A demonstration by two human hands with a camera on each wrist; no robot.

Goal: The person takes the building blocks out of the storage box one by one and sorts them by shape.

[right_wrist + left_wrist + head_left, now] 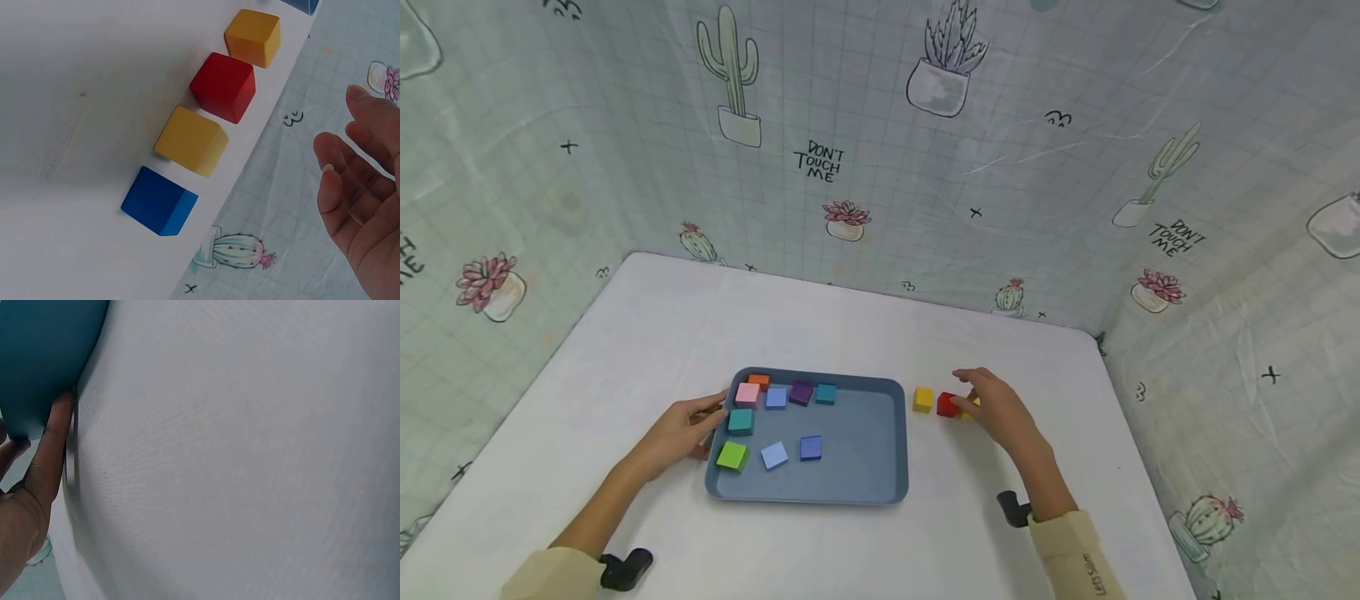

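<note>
Tray sits flat on the white surface, L hand at its left end w/ fairly straight fingers against the outer wall. Off the tray's right end runs a row of 4 blocks: yellow block nearest the tray, then red block, second yellow block, and blue block farthest out. R hand is over that row, thumb & fingers apart, slightly bent, nothing in them. Inside the tray, 9 more, all twd the left & middle: orange block and pink block in the far-left corner, lime block near-left, others blue, teal & purple. Beyond the tray, cactus-print cloth hangs w/ "DON'T TOUCH ME" lettering.
</note>
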